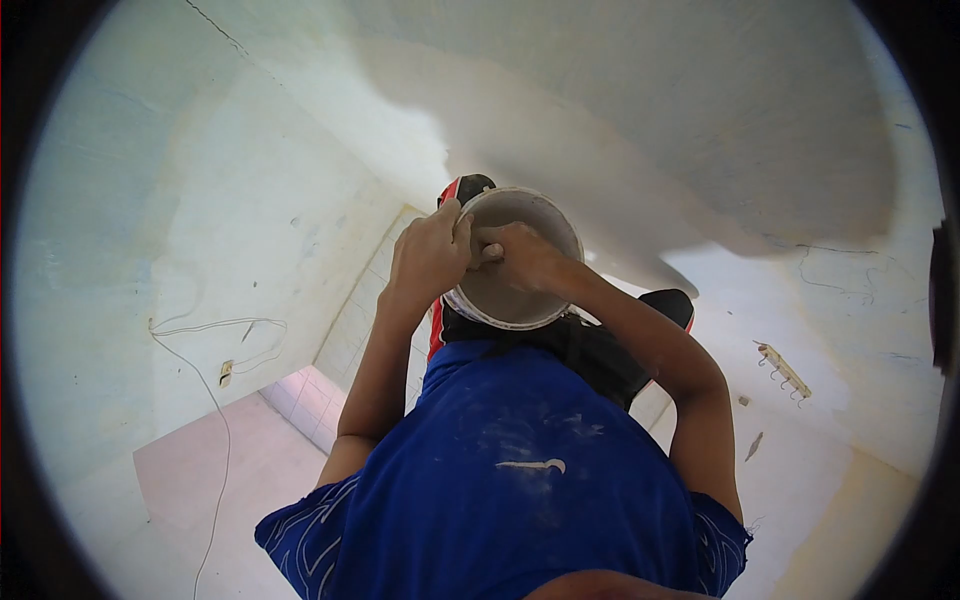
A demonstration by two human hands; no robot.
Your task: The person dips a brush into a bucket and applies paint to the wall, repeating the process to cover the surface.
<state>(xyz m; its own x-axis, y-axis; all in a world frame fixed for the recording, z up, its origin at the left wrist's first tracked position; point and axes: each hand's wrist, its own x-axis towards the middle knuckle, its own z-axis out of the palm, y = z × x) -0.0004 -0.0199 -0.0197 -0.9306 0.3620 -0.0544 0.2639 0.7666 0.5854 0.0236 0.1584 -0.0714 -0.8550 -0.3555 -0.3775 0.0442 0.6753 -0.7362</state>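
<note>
A round, white-rimmed bucket [562, 215] sits in front of my body, between my legs, with greyish matter on its inside. My left hand [428, 252] is closed over the bucket's left rim. Reaching in over the right side, my right hand [525, 258] is wrapped round a tool with a rounded handle end [493, 252]. The rest of that tool is hidden by the hand and the bucket, so its kind does not show. Both hands look dusty and lie close together.
Patchy plastered walls [250, 200] surround me, with a large darker, damp-looking area [720, 130] ahead. A loose cable [225, 430] hangs from the left wall by a socket [225, 373]. On the right wall is a hook rack [783, 374]. Wall tiles [365, 305] show at left.
</note>
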